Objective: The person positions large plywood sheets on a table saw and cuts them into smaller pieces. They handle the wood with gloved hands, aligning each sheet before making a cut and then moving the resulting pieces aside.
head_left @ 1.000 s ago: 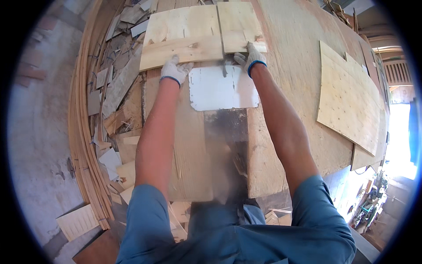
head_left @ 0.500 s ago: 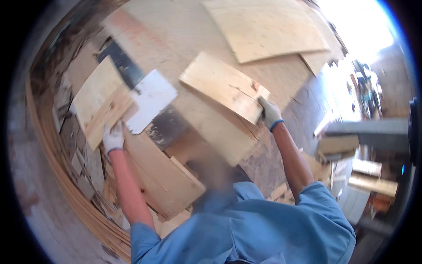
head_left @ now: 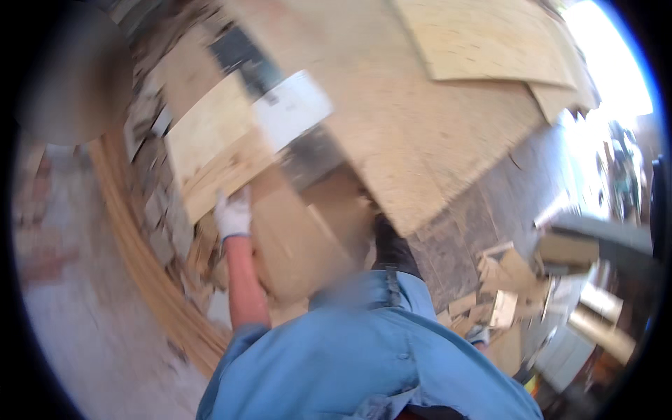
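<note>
My left hand (head_left: 234, 213), in a white work glove, grips the near edge of a pale wooden board (head_left: 218, 143). The board has a darker, knotted band along that edge and overlaps a white panel (head_left: 294, 108) on its right. Low on the right, beside my body, my gloved right hand (head_left: 479, 334) shows only in part past the blue shirt. Its fingers are small and blurred, so I cannot tell if they hold anything. Closest to it is a small pale wood piece (head_left: 503, 309) among offcuts.
Large plywood sheets (head_left: 399, 133) spread across the middle and far right, one thin sheet (head_left: 490, 42) on top. Brown boards (head_left: 290, 238) lie near my left forearm. Long wooden strips (head_left: 140, 238) run down the left beside scraps. A grey beam (head_left: 602, 238) stands at right.
My right hand has swung down and back to my right side; the board it held is no longer seen there. My left hand keeps its board. The view has shifted.
</note>
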The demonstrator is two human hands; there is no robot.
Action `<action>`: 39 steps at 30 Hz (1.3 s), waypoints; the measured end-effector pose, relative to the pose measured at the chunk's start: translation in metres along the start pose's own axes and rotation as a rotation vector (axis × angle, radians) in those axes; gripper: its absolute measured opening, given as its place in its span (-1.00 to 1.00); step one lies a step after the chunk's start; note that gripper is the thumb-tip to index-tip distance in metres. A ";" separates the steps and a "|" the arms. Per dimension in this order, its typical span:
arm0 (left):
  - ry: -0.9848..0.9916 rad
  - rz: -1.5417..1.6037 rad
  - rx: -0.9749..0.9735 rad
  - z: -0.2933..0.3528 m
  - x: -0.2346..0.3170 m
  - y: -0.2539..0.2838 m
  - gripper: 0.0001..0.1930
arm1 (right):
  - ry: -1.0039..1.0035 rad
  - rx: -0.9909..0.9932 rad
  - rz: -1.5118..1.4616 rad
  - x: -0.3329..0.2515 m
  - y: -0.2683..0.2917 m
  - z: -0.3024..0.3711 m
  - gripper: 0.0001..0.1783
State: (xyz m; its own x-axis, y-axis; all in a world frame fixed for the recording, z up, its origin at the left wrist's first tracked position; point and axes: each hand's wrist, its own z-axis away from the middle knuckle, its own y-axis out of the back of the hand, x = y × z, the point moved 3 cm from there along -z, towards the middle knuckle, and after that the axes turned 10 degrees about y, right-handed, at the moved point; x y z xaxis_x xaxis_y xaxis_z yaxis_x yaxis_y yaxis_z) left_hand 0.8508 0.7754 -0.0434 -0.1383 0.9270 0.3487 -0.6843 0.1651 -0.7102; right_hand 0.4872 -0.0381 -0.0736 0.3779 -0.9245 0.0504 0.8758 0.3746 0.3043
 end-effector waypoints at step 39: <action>-0.263 -1.767 -0.594 0.127 -0.010 -0.137 -0.65 | 0.749 1.097 -0.519 -0.174 0.610 -0.041 -0.60</action>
State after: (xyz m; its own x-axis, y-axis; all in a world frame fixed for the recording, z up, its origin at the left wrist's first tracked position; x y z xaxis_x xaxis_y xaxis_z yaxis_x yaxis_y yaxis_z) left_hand 0.8553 0.7003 0.1282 0.2243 -0.4768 0.8499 0.1529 0.8786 0.4525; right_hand 0.9682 0.3537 0.0644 0.4610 -0.5529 -0.6940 0.4202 -0.5528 0.7196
